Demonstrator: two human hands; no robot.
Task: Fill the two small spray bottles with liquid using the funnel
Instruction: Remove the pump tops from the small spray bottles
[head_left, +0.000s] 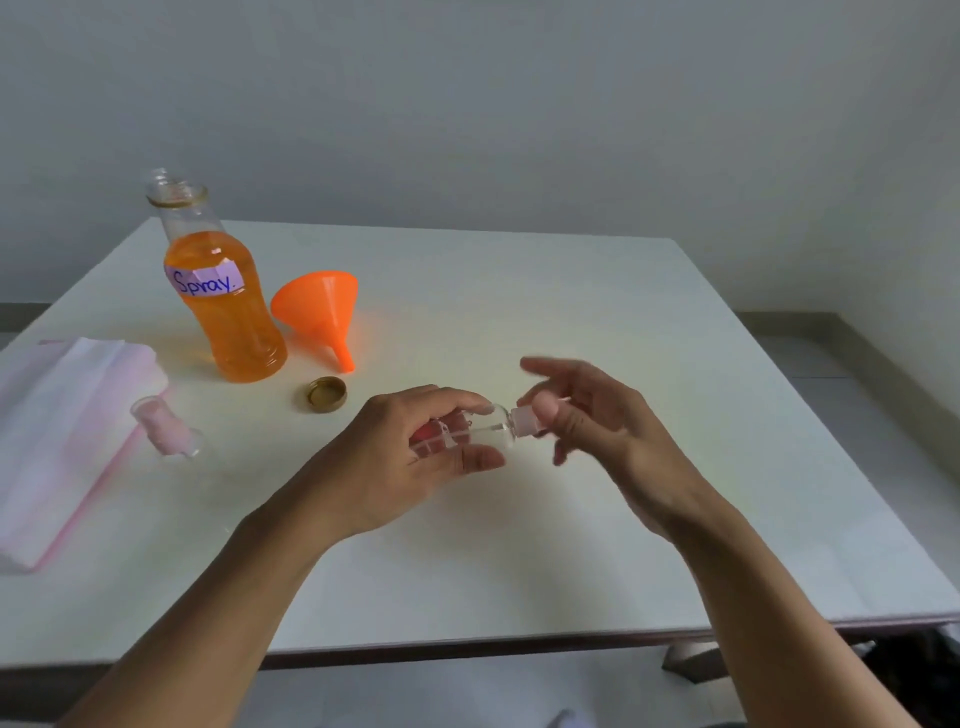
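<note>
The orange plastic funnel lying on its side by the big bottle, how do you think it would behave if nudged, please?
The orange plastic funnel looks thin and hollow, so probably light. Resting on its cone, it would likely roll in a curve around its spout rather than slide. It seems rigid and unlikely to break.

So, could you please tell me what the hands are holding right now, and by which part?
The left hand grips a small clear spray bottle around its body; the right hand's fingers pinch its spray top.

One head-worn camera looks forward and down, close above both hands, toward the white rectangular table beyond them.
</note>
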